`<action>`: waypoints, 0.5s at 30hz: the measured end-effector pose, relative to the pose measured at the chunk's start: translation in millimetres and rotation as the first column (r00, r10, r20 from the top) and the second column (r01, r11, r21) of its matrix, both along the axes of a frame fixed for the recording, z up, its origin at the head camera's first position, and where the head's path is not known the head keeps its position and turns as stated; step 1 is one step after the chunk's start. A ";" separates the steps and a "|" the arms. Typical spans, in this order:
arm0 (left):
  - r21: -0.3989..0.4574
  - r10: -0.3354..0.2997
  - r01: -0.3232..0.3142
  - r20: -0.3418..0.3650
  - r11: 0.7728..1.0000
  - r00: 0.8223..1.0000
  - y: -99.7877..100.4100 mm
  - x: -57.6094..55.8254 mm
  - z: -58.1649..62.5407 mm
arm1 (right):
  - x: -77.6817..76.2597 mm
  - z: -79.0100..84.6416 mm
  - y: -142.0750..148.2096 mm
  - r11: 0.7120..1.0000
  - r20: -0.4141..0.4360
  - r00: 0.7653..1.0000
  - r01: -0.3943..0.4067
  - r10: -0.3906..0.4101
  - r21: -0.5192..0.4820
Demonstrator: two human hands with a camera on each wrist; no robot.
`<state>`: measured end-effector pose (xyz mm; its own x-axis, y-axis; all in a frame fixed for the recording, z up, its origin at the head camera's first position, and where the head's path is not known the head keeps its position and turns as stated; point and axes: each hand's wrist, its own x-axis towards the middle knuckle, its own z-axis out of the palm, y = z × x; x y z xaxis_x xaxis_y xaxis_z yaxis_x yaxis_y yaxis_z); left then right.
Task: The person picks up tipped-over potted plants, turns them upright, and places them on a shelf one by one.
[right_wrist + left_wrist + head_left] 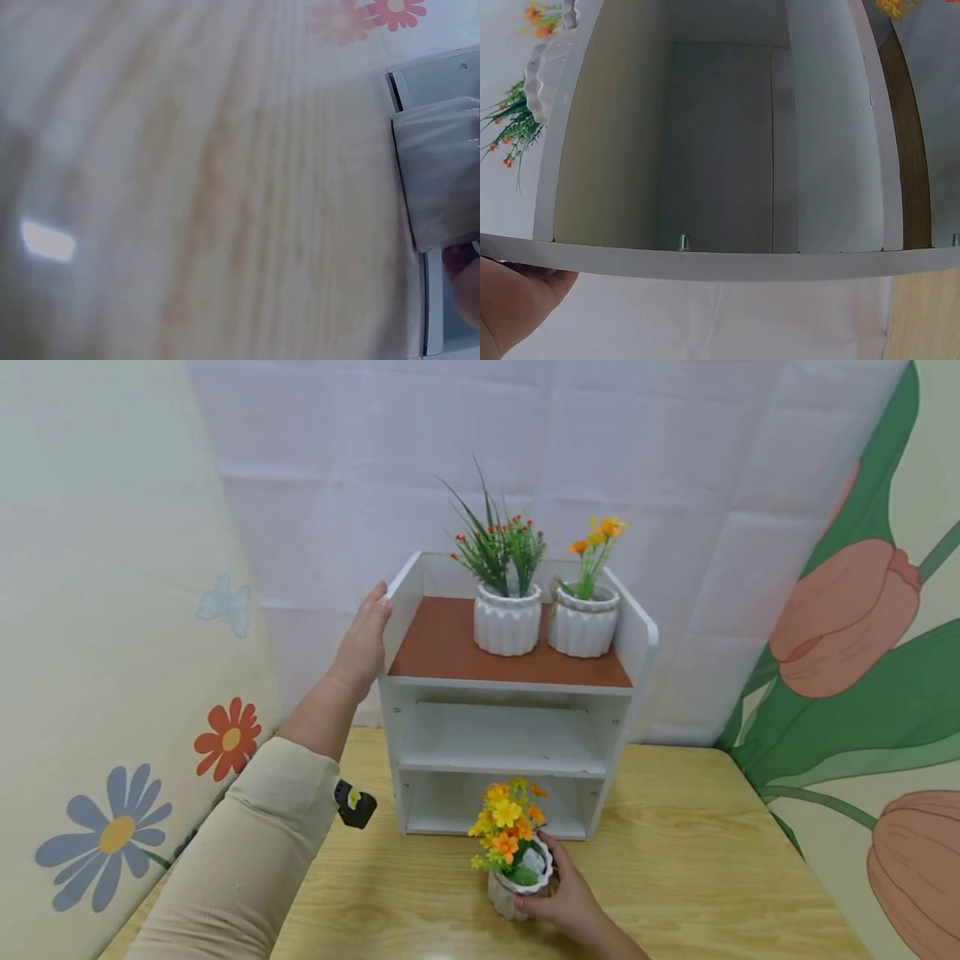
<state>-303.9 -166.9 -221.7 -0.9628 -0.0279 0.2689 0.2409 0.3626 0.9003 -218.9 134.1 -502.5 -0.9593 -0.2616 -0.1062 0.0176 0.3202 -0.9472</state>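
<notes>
My right hand (566, 893) grips a white ribbed flower pot (504, 897) with yellow and orange artificial flowers, thumb on the near side and fingers round the right. The pot is in front of a small white shelf unit (506, 770); whether it touches the table cannot be told. In the right wrist view the pot (442, 172) and part of the right hand (466, 289) show at the right edge. My left hand (363, 643) rests against the outside of the shelf's left side panel (405, 602), fingers stretched up toward its top edge. The panel partly hides this hand (517, 304) in the left wrist view.
On the shelf's brown top (442, 647) stand a white pot with red-berried greenery (507, 622) and another with orange flowers (585, 627). Two white compartments lie below. The unit stands on a wooden table (675, 852) between flower-patterned panels, before a white cloth (637, 460).
</notes>
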 end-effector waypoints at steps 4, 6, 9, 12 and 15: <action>0.001 0.001 -0.001 0.002 1.000 1.000 -0.4 -0.7 -0.2 | -2.0 1.0 0.1 1.000 0.004 1.000 -0.007 0.007 0.010; 0.000 0.001 -0.001 0.001 1.000 1.000 -0.4 -0.9 0.0 | -3.2 0.6 0.1 1.000 0.006 1.000 -0.005 0.005 0.013; 0.004 -0.002 0.002 0.002 1.000 1.000 -0.6 -1.1 0.7 | -4.2 -1.0 -0.4 1.000 0.003 1.000 0.004 -0.004 0.009; 0.009 -0.004 0.004 0.004 1.000 1.000 -0.8 -1.2 1.5 | -3.3 -3.3 -1.7 1.000 0.000 1.000 0.019 -0.019 -0.015; 0.011 -0.007 0.007 0.006 1.000 1.000 -1.0 -1.6 1.3 | -0.6 -4.8 -3.3 0.999 0.001 1.000 0.030 -0.030 -0.035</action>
